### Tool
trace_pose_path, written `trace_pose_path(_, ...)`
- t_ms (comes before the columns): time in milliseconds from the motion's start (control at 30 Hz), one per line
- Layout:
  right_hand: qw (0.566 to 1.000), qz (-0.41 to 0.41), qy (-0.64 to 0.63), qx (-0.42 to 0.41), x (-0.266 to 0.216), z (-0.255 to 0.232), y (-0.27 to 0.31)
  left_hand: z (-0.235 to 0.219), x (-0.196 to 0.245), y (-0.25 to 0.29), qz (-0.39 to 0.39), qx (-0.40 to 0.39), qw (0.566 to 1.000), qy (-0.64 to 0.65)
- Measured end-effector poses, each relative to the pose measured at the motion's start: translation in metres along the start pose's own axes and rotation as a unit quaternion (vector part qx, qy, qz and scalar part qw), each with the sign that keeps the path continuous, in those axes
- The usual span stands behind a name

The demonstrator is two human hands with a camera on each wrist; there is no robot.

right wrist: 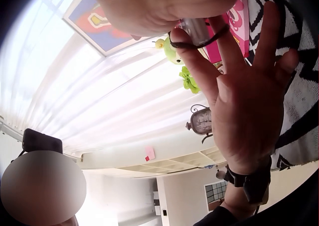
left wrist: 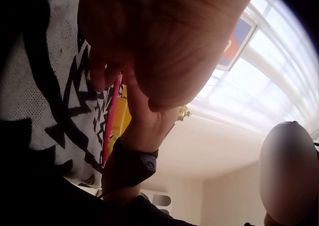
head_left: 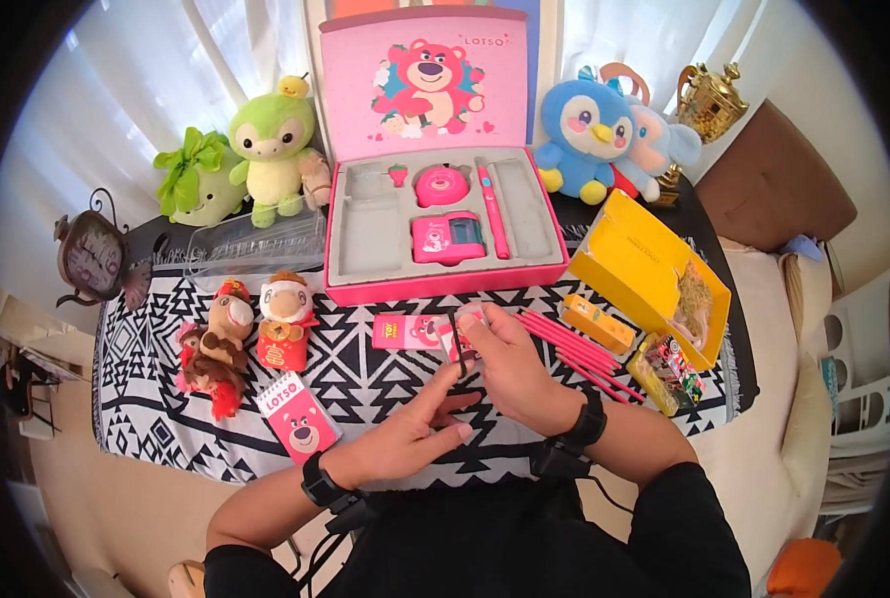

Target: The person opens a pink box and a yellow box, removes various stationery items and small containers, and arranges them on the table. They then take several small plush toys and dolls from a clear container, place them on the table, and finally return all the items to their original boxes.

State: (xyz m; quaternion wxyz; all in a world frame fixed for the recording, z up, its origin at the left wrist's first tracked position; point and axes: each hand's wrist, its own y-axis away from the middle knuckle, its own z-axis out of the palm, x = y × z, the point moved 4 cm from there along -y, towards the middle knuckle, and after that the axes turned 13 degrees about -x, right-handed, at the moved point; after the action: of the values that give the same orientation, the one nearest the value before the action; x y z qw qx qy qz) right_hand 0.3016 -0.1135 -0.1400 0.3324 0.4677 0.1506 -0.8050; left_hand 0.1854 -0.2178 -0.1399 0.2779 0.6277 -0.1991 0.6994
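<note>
Over the patterned cloth, my right hand (head_left: 520,377) grips a small pink-and-clear item (head_left: 449,341) with its fingers and thumb. A black loop (head_left: 457,324) runs across this item. My left hand (head_left: 400,437) is just left of it, fingers mostly straight and spread. In the right wrist view, the black loop (right wrist: 214,38) passes by the index finger of my left hand (right wrist: 244,106) and seems to lie against it. A pink card or box (head_left: 393,333) with a bear picture lies behind the hands. The held item is partly hidden by my right hand.
A pink LOTSO gift box (head_left: 445,292) stands open behind. Pink pencils (head_left: 575,349), an orange box (head_left: 597,324) and a yellow box (head_left: 614,239) lie at the right. At the left are small plush toys (head_left: 284,309) and a LOTSO notepad (head_left: 298,424).
</note>
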Motion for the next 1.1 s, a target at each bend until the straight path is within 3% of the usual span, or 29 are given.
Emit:
trace_pose_path(33, 1.0, 0.022, -0.018, -0.003, 0.0, 0.001, 0.0, 0.003, -0.001, -0.002, 0.0, -0.002, 1.0, 0.001)
trace_pose_path(100, 0.999, 0.013, -0.033, -0.006, 0.002, 0.002, -0.002, 0.006, 0.0, -0.006, 0.001, 0.006, 0.991, -0.136)
trace_pose_path(300, 0.996, 0.019, -0.091, 0.008, 0.005, -0.003, -0.005, 0.011, -0.005, -0.015, -0.024, -0.001, 0.98, -0.197)
trace_pose_path(400, 0.997, -0.019, -0.075, 0.017, -0.008, -0.011, -0.005, 0.017, 0.006, -0.011, 0.035, 0.001, 0.974, -0.223)
trace_pose_path(500, 0.997, -0.067, 0.0, -0.034, -0.018, -0.028, 0.0, -0.017, -0.002, 0.005, 0.006, 0.021, 0.94, -0.34)
trace_pose_path(533, 0.996, -0.052, 0.057, -0.047, -0.016, -0.035, 0.003, -0.027, 0.007, 0.008, 0.011, 0.089, 0.94, -0.33)
trace_pose_path(567, 0.996, -0.052, 0.059, -0.046, -0.017, -0.034, 0.009, -0.03, 0.03, 0.002, -0.002, 0.218, 0.943, -0.251)
trace_pose_path(633, 0.944, -0.037, 0.325, -0.041, -0.015, -0.02, 0.026, -0.02, 0.024, -0.009, 0.002, 0.206, 0.975, -0.084)
trace_pose_path(700, 0.944, -0.072, 0.318, -0.05, -0.008, -0.015, 0.035, -0.015, 0.004, -0.01, -0.028, 0.171, 0.981, -0.082)
trace_pose_path(767, 0.941, -0.001, 0.323, -0.098, -0.007, -0.014, 0.044, -0.013, -0.005, -0.014, -0.059, 0.132, 0.986, -0.078)
trace_pose_path(800, 0.937, 0.077, 0.324, -0.103, -0.007, -0.024, 0.048, -0.013, -0.006, -0.014, -0.091, 0.105, 0.986, -0.097)
trace_pose_path(867, 0.938, 0.105, 0.302, -0.136, -0.011, -0.037, 0.055, -0.015, 0.006, -0.014, -0.157, 0.029, 0.974, -0.163)
trace_pose_path(900, 0.935, 0.13, 0.28, -0.173, -0.009, -0.042, 0.058, -0.016, 0.006, -0.014, -0.157, 0.029, 0.974, -0.163)
trace_pose_path(967, 0.932, 0.127, 0.281, -0.189, -0.01, -0.051, 0.061, -0.017, 0.018, -0.014, -0.051, 0.036, 0.915, -0.399)
trace_pose_path(1033, 0.957, 0.116, 0.253, -0.081, -0.02, -0.063, 0.063, -0.031, 0.035, -0.015, -0.044, 0.133, 0.805, -0.577)
trace_pose_path(1100, 0.97, 0.112, 0.213, -0.032, -0.032, -0.066, 0.06, -0.055, 0.042, -0.013, -0.097, 0.202, 0.757, -0.614)
